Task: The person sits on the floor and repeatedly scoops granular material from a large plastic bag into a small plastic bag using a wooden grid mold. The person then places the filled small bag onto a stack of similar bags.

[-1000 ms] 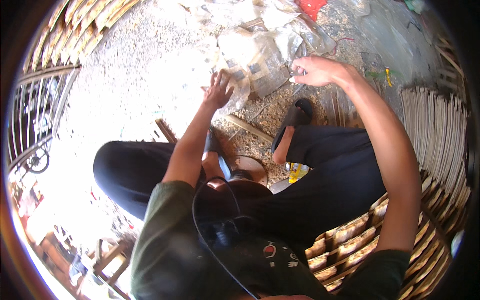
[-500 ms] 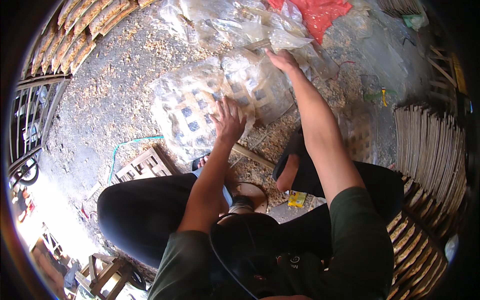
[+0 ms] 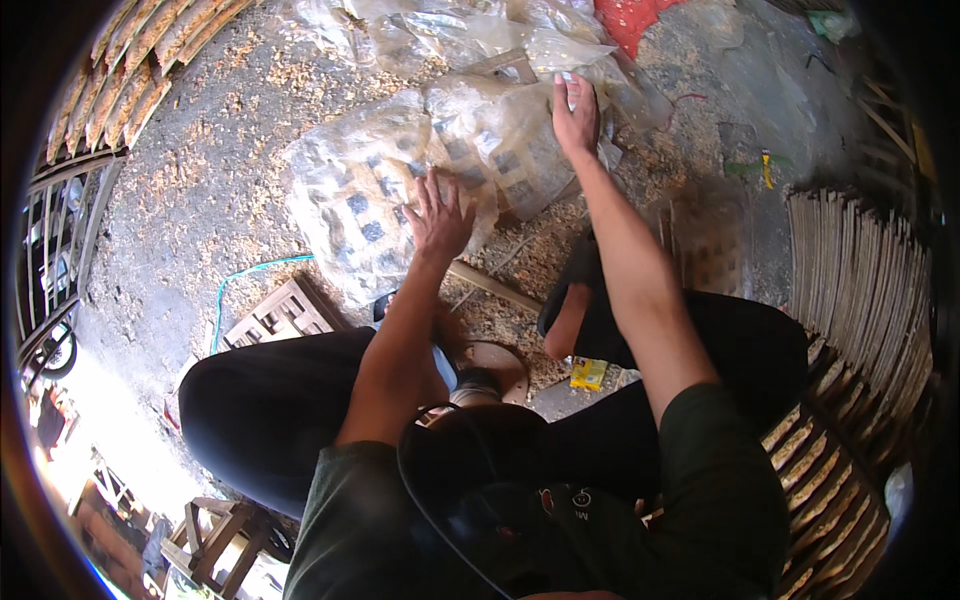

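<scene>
A crumpled clear plastic sheet [image 3: 370, 125] lies on the floor ahead of my crossed legs. Through it shows a wooden lattice [image 3: 395, 205] with dark square openings. My left hand [image 3: 442, 218] rests on the sheet above the lattice, fingers spread. Farther off and to the right, my right hand [image 3: 577, 115] has its fingers curled at the sheet's far right edge. A bit of pale film shows between its thumb and fingers. A short flat piece of wood [image 3: 510, 66] lies beside that hand, partly under plastic.
Wood shavings litter the floor. A wooden stick [image 3: 495, 288], a small openwork panel [image 3: 285, 318], a teal cord [image 3: 250, 270] and a yellow packet [image 3: 588, 374] lie near my legs. Thin boards [image 3: 850, 290] stand at right; a red sheet [image 3: 632, 22] lies at the back.
My right hand has turned from pointing left to pointing away from me, its fingers now curled in at the sheet's edge. My left hand stays spread on the plastic.
</scene>
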`<state>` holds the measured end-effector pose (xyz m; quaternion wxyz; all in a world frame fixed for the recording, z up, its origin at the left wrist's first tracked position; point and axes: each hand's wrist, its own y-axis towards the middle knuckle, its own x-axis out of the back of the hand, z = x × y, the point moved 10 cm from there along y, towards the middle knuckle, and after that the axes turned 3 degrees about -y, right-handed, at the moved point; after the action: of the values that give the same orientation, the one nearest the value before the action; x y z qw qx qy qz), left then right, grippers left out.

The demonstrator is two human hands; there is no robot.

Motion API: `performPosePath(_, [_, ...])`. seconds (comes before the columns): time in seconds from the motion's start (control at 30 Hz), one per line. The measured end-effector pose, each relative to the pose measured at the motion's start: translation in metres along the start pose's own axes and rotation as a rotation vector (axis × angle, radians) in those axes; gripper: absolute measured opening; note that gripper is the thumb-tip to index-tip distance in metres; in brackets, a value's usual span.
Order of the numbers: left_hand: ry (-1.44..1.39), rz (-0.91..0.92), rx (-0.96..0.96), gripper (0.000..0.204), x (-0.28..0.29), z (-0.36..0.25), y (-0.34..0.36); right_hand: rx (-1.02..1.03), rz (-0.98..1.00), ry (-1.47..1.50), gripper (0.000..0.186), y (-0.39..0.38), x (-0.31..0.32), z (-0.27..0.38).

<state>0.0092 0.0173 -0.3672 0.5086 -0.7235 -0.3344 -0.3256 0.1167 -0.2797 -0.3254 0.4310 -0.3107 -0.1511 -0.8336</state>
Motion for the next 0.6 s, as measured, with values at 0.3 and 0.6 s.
performPosePath(0.3, [0.034,-0.175,-0.150,0.065,0.029,-0.039,0.020,0.115,0.298,-0.608,0.070,-0.108,0.020,-0.066])
performPosePath(0.6, [-0.386,-0.093,-0.129,0.047,0.118,-0.079,0.179,0.090,0.083,-0.262,0.033,-0.115,0.029,-0.125])
